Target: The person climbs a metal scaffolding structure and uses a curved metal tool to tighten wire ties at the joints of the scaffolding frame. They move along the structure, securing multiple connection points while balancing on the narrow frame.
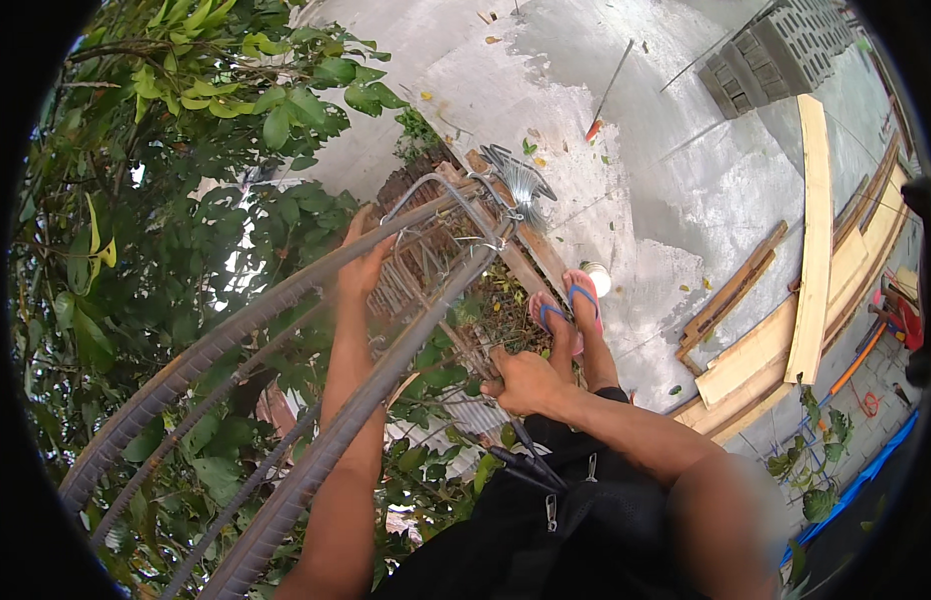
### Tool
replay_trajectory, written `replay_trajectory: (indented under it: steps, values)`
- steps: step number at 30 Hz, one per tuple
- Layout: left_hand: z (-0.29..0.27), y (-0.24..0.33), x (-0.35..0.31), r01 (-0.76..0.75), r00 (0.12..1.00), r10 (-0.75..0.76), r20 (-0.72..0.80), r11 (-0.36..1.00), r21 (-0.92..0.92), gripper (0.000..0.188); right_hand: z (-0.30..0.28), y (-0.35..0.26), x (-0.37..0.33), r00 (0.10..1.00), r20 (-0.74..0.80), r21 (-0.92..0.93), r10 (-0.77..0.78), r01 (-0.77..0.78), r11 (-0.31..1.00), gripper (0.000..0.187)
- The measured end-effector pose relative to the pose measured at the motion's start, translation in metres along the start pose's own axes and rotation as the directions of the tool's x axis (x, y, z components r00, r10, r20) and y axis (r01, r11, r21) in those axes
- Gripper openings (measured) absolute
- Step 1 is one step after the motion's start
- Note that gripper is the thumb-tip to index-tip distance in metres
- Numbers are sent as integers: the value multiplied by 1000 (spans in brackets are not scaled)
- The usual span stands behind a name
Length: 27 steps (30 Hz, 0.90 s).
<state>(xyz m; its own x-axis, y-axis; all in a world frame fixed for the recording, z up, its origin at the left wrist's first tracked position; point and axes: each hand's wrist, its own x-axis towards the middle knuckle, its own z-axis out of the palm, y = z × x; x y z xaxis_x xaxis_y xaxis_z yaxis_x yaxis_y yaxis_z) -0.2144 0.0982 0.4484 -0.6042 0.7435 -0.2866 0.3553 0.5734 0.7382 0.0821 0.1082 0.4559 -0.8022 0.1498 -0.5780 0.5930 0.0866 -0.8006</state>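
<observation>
Reinforcing-bar cage (356, 418), running from the lower left to the centre of the frame, a bundle of silver tie wire (526, 187) at its upper end. My left hand (368, 262), left of centre, lies against the cage's upper ribbed bar, fingertips showing past its edge; whether it is closed I cannot tell. My right hand (526, 383), just below centre, has its fingers folded around a thin bar (466, 347). Leafy branches (276, 105) fill the upper left; timber planks (811, 240) lie at right, below hollow blocks (776, 62).
</observation>
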Motion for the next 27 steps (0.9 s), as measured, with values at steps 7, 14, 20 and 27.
replay_trajectory:
  steps: [7,14,20,27]
  values:
    - [10,-8,26,72,993,-84,79,987,143,40,0,23,12,979,78,533,-188,119,838,44]
    - [17,-16,22,-57,998,57,3,986,154,26,7,32,10,812,368,896,-454,-439,-60,43]
    - [23,-30,23,-147,982,163,-100,978,145,18,-4,45,12,788,386,904,-480,-427,27,32]
    - [19,-34,19,-119,989,133,-72,978,171,24,22,11,4,973,227,633,29,-170,756,26]
